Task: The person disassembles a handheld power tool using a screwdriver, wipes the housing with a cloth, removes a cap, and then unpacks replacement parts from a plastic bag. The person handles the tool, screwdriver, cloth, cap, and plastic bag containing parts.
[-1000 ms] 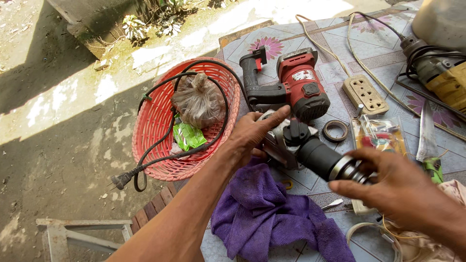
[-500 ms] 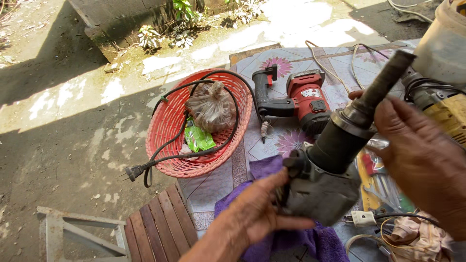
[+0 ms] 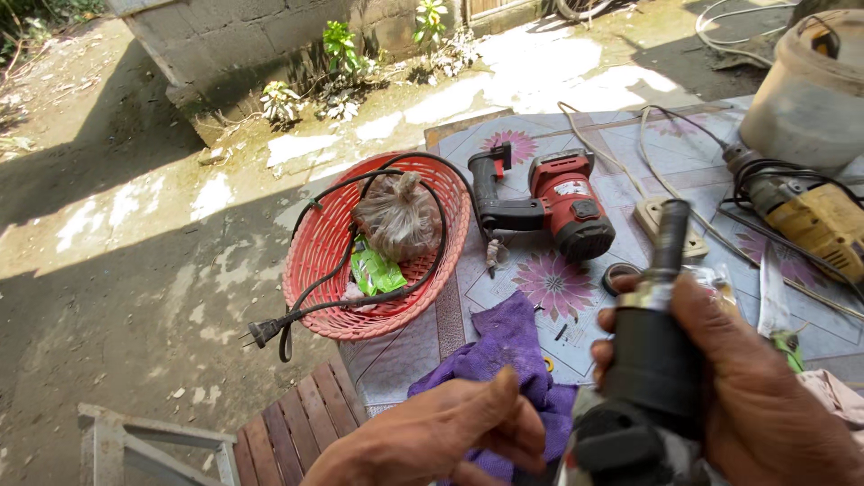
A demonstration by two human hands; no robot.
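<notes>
The right hand wraps its fingers tight round the dark barrel of a power tool, holding it upright above the near edge of the desk, apparently so its slim nose points up for a close look. The left hand hangs loosely curled, holding nothing, over a purple cloth. Further off lie a red drill and a red basket with a black cord.

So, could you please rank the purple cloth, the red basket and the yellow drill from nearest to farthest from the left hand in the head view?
1. purple cloth: just above the left hand, touching it.
2. red basket: up and to the left, on the table edge.
3. yellow drill: far right of the table.
</notes>
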